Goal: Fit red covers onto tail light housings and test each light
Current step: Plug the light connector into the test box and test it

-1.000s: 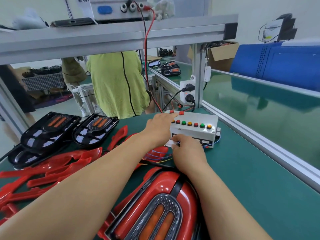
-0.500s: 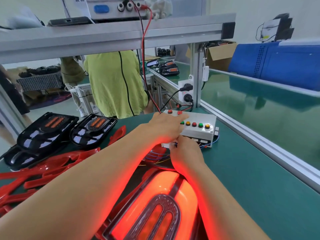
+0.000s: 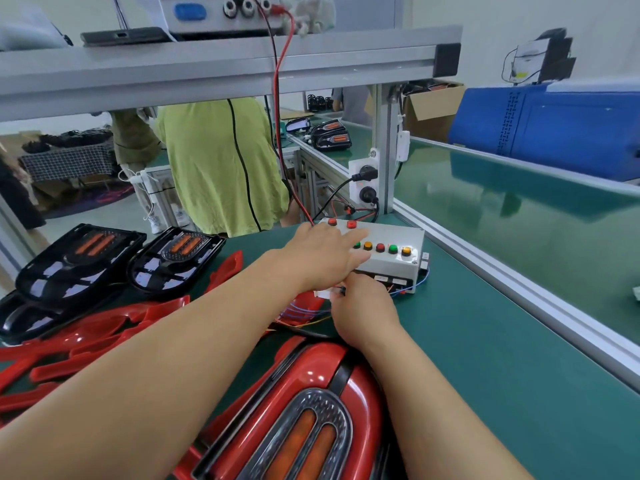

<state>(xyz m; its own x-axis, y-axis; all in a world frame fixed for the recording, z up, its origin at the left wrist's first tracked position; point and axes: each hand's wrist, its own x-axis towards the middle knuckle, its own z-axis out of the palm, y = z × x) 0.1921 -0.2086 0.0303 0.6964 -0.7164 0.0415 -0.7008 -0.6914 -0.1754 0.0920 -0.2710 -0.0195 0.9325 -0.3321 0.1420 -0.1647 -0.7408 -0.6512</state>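
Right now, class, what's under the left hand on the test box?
The left hand lies on the test box; whatever it covers is hidden. Five front buttons show beside it.

- Left arm bare, stretched diagonally forward and rightward; left hand (image 3: 325,258) palm down, fingers (image 3: 358,236) straight.
- Right arm bare, reaching forward; right hand (image 3: 363,308) just below the left, fingers curled, pinching a white connector (image 3: 323,293).

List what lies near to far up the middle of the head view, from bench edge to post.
Red-covered tail light → right hand pinching the white connector → button box under the left hand → socket block on the aluminium post.
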